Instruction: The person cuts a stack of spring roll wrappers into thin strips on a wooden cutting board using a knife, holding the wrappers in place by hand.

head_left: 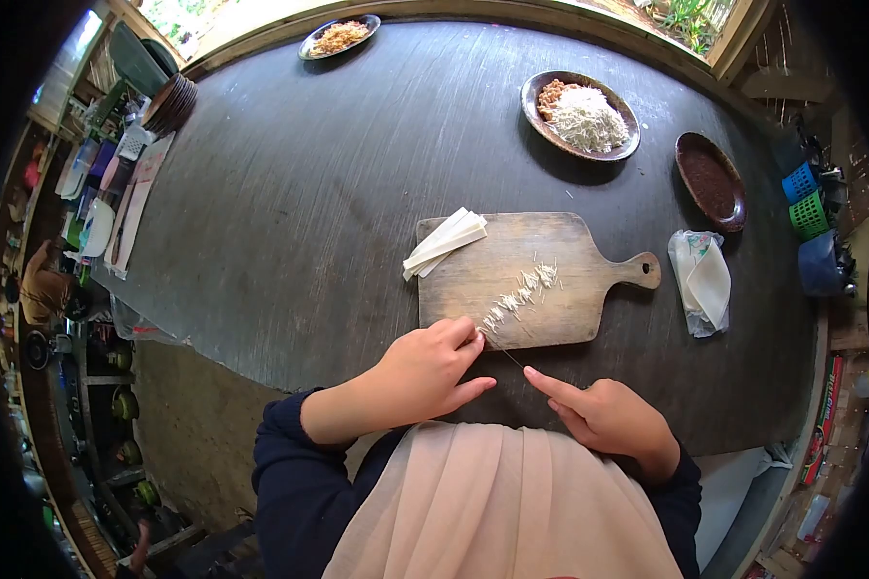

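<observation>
A wooden cutting board (541,241) with a handle lies in front of me. My left hand (439,367) is closed, its fingertips bent down at the board's near edge; what they press on is hidden. In my right hand (603,413) is a knife (512,357), its thin blade seen edge-on beside the left fingertips and its handle covered by my fingers. A row of finely cut white shreds (517,297) runs diagonally across the board. At the board's far left corner, several long white strips (446,241) are stacked, partly overhanging the edge.
On the dark table (290,193) stand an oval dish (620,152) heaped with white shreds and brown pieces, an empty-looking brown oval dish (711,181), and a far plate (339,39) of shredded food. A plastic bag (700,283) holding something white lies right of the board.
</observation>
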Demonstrator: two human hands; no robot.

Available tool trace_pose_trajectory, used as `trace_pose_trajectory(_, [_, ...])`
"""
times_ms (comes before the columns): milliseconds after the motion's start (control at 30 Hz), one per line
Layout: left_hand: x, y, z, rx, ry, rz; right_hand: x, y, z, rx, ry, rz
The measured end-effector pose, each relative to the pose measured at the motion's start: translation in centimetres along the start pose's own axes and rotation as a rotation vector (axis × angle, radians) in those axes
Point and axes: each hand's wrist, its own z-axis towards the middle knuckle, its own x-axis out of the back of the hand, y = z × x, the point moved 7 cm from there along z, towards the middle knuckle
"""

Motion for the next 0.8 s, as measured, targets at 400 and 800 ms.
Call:
trace_pose_trajectory(400, [0.0, 0.0, 0.1, -0.001, -0.018, -0.008, -0.5, 0.3, 0.9, 0.048, 0.067, -0.065])
trace_pose_trajectory(800, [0.0, 0.0, 0.0, -0.024, 0.0, 0.012, 0.0, 0.8, -0.2, -0.016, -0.057, 0.016])
